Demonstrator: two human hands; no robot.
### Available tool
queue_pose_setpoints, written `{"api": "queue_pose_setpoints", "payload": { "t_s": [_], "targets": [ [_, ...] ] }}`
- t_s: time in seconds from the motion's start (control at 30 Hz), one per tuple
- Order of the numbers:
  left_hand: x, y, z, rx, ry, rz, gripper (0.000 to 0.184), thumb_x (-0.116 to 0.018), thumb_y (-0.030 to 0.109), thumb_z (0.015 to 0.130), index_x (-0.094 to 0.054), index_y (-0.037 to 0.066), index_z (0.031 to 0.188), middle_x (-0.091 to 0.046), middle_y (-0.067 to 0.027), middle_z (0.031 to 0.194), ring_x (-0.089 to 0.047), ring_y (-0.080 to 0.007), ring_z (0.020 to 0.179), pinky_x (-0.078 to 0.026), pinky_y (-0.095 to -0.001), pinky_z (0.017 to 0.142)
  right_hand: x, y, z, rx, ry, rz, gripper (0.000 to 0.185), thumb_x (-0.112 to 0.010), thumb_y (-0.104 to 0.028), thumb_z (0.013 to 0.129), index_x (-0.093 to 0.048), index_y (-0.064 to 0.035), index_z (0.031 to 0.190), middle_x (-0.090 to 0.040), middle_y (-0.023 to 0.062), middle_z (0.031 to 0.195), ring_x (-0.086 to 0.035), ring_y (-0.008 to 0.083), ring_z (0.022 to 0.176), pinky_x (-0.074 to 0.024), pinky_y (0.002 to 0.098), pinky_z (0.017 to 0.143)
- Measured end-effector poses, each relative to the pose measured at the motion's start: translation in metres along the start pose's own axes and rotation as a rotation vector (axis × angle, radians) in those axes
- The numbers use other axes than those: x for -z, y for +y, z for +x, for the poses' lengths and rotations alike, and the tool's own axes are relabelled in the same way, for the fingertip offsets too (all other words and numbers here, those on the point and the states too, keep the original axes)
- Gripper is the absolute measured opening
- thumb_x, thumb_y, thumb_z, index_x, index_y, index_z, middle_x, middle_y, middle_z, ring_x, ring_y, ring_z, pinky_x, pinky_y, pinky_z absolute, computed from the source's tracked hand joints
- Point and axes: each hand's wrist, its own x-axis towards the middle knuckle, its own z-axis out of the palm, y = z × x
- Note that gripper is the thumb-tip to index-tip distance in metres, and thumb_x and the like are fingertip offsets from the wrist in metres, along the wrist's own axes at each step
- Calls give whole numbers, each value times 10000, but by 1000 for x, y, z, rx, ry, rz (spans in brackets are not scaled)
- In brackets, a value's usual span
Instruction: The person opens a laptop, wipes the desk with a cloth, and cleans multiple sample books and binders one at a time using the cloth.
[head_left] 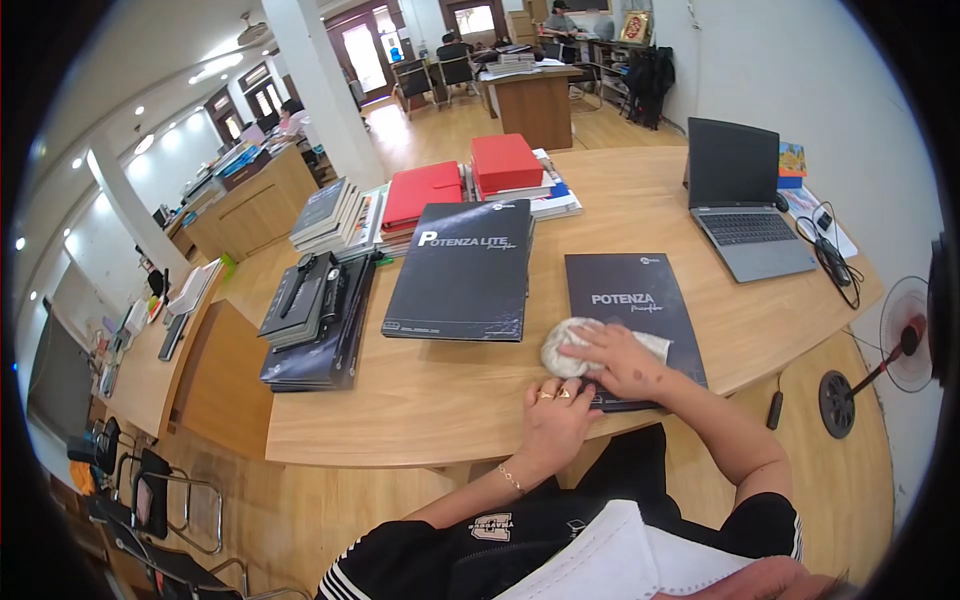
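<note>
A dark catalogue point(625, 275) marked "Potenza" lies on the table in front of me. My right hand point(618, 362) presses a bunched white cloth point(557, 352) against the lower part of its cover. Part of the cloth shows beyond the fingers on both sides. At the catalogue's lower left corner, my left hand point(558, 418) has bent fingers holding the edge; it wears rings and a bracelet. Left of these lies a thick stack of dark "Potenza Lite" catalogues point(460, 275).
A laptop point(735, 200) stands open at the right, with cables point(832, 262) beside it. Red binders point(420, 195) and book piles point(325, 215) line the back left. Dark boxes point(295, 300) sit at the left edge. A fan point(905, 335) stands right of the table point(430, 410).
</note>
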Motion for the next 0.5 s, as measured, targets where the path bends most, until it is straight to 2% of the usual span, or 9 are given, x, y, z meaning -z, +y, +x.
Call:
{"api": "queue_pose_setpoints", "payload": {
  "t_s": [0.17,0.27,0.37,0.5],
  "targets": [
    [1,1,-2,-16,23,-56,203,-732,249,747,-693,97,876,-578,-16,887,-529,-220,895,-347,-403,855,1,-27,-22,-46,4,94,544,-585,-181,863,-490,-224,1397,-401,164,1477,-380,375,1348,-314,503,1065],
    [0,1,-2,-43,20,-36,181,-738,230,738,-686,95,848,-585,-14,887,-529,-215,891,-349,-397,864,0,-25,-24,-46,9,93,552,-588,-185,860,-484,-220,1401,-398,162,1479,-385,354,1350,-314,493,1056],
    [3,0,0,-93,25,-33,185,-741,222,741,-683,85,851,-630,-22,943,-551,-221,919,-352,-405,888,5,-18,-16,-62,13,26,557,-586,-191,862,-472,-217,1407,-411,160,1468,-405,325,1337,-320,495,1030],
    [-6,-5,-2,-143,28,-38,188,-731,231,761,-680,74,851,-678,-52,1032,-591,-236,931,-349,-418,938,1,31,12,-137,55,-79,556,-574,-198,870,-456,-226,1413,-442,158,1441,-432,295,1314,-309,506,1005]
  ]
}}
